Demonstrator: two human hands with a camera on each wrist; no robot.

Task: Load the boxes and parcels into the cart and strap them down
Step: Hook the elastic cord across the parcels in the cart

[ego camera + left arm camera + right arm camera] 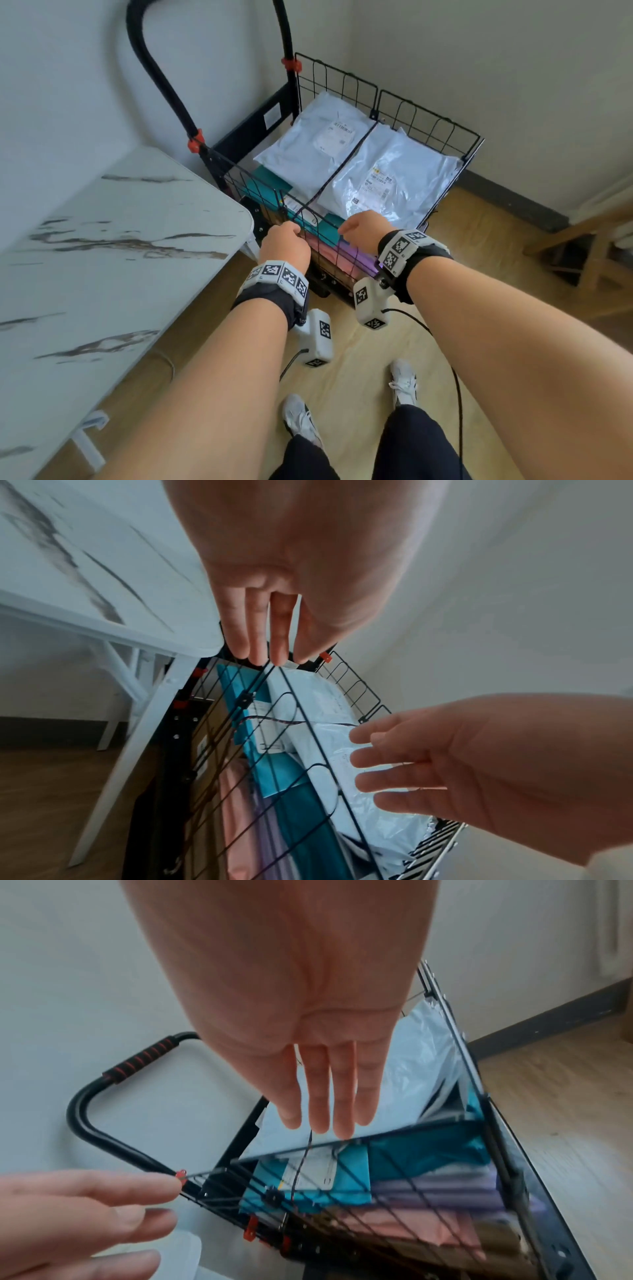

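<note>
The left hand (286,244) reaches its straight fingers (278,642) to the near rim of the wire cart (428,116); the right hand (364,229) hovers just beside it, fingers spread and loose (neither holds anything). A thin dark strap (337,171) crosses two white parcels (394,178) atop the load, with teal, pink and purple boxes (329,236) underneath. The marble worktop (102,257) stands at the cart's left.
</note>
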